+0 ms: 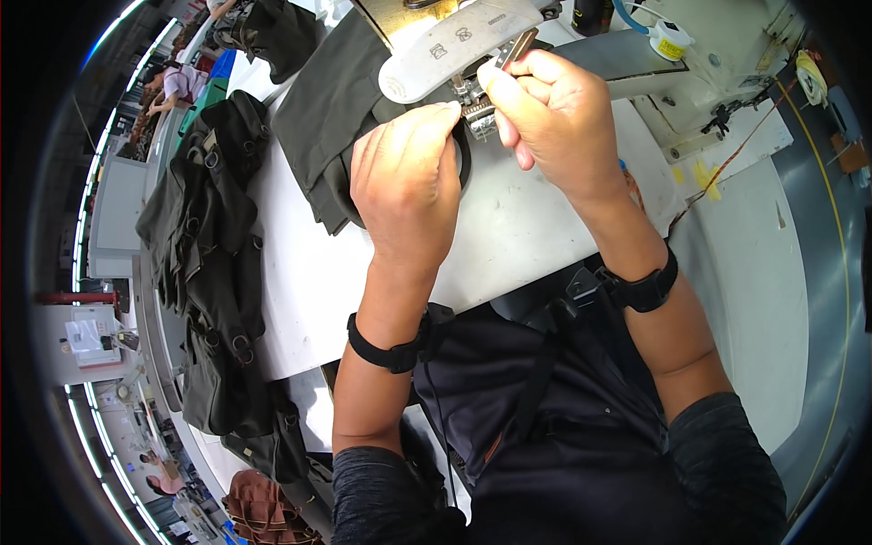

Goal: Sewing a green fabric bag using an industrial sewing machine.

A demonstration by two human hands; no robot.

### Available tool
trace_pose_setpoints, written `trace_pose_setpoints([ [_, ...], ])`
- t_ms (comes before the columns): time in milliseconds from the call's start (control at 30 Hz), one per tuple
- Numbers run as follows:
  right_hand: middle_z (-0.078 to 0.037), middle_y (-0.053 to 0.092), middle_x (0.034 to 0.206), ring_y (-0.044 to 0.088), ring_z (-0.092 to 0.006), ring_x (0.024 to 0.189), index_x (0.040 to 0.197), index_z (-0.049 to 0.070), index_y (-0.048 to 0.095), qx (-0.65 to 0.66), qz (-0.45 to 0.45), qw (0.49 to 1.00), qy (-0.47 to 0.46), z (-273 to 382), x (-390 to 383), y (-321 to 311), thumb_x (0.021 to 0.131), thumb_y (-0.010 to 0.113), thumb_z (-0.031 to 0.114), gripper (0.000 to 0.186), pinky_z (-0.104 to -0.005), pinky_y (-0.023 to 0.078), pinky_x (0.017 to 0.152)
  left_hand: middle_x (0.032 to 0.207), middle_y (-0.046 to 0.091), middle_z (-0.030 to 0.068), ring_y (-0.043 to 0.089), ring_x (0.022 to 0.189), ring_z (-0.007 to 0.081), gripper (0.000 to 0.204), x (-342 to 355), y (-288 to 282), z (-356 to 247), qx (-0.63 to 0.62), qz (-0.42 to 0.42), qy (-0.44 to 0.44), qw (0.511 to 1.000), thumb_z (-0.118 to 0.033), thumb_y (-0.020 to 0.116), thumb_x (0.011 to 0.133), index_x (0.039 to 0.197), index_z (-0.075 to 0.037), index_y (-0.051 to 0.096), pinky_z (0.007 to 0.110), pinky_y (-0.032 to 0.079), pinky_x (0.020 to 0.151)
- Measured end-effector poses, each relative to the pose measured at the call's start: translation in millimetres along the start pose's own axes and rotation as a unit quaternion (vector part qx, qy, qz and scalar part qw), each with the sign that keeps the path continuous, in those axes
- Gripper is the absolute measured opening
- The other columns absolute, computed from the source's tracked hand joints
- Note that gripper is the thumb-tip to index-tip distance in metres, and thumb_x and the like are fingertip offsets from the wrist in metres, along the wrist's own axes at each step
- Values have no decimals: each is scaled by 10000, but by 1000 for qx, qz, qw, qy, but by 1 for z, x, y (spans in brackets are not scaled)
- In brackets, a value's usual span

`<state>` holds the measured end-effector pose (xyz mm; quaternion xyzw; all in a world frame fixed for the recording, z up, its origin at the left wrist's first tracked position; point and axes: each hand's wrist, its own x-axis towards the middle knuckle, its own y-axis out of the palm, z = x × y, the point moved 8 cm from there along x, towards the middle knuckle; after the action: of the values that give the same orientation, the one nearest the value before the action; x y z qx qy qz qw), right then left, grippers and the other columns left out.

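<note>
A sewing machine head [454, 45] stands at the top centre over the white table. My left hand [404, 177] is closed at the dark olive fabric [318, 118], its fingertips pressed together beside the presser foot [468, 95]; the exact piece in them is hidden. My right hand [554, 123] grips a slim metal tool [513, 50], probably snips or tweezers, just right of the needle area, with the little finger hanging below. The fabric spreads out left of the machine and passes under my left hand.
Piles of dark olive bags [209, 209] lie along the left edge of the white table [300, 318]. A white bottle [670, 44] and a dark bottle [589, 16] stand at the back right. A co-worker [177, 82] works at upper left; brown bags [259, 504] are at lower left.
</note>
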<state>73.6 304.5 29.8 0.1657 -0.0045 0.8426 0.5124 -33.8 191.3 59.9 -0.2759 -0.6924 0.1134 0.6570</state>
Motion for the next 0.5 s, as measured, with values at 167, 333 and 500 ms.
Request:
trace_pose_setpoints([
  [167, -13, 593, 602, 445, -37, 429, 947, -1, 645, 23, -1, 1000, 11, -2, 0, 0, 995, 660, 125, 135, -213, 359, 417, 1032, 747, 106, 701, 948, 292, 196, 22, -2, 17, -76, 136, -42, 987, -37, 674, 875, 1053, -55, 753, 379, 524, 872],
  [333, -30, 624, 581, 505, -65, 425, 928, -32, 661, 15, -1, 1000, 15, -3, 1, 1, 969, 685, 176, 214, -239, 402, 413, 1041, 732, 150, 683, 1015, 327, 254, 51, 10, 29, -53, 166, 113, 978, -46, 615, 896, 1119, -52, 736, 456, 514, 972],
  [500, -22, 604, 604, 458, -46, 424, 948, -15, 662, 15, -14, 1000, 5, -3, -1, 0, 995, 670, 136, 158, -216, 361, 414, 996, 725, 130, 678, 998, 305, 247, 42, 10, 19, 65, 255, 159, 952, -91, 650, 862, 1094, -34, 715, 499, 467, 1054],
])
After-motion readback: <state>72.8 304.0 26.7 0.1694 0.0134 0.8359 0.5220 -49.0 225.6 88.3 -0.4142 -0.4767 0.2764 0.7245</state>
